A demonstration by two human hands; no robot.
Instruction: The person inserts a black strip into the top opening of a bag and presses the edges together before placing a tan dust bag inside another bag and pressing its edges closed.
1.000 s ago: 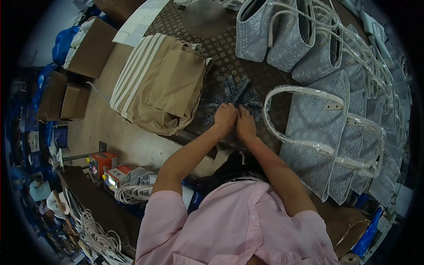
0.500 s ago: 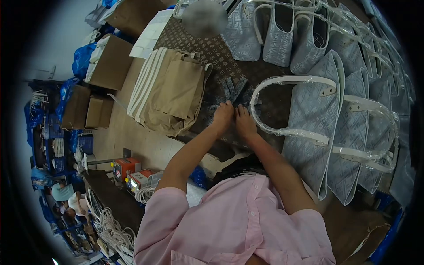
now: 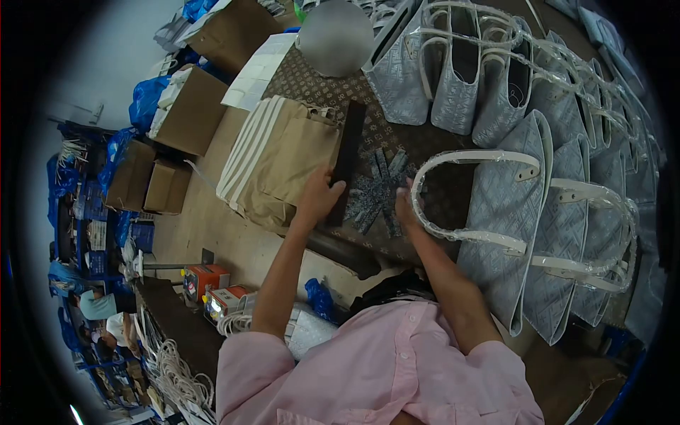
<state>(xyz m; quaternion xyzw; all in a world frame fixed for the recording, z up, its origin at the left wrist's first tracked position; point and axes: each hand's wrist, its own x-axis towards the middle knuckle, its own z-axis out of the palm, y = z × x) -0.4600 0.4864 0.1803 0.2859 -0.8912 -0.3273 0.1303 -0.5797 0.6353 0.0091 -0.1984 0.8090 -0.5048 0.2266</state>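
My left hand is at the left edge of a long dark brown strip, with the thumb over it and the fingers beside a folded tan bag with white stripes. To the right of the strip, a criss-crossed pile of grey patterned strips lies on the brown patterned surface. My right hand is by the right side of this pile, close behind the white handle of a grey patterned tote bag. Its fingers are partly hidden.
Several more grey totes with plastic-wrapped handles line the back and right. White sheets lie at the far left. Cardboard boxes, an orange box and coiled white cord are to the left. People are in the distance.
My hands have moved apart, the left toward the tan bag, the right toward the tote handle. The dark brown strip now lies beside the tan bag, and the grey pile is uncovered.
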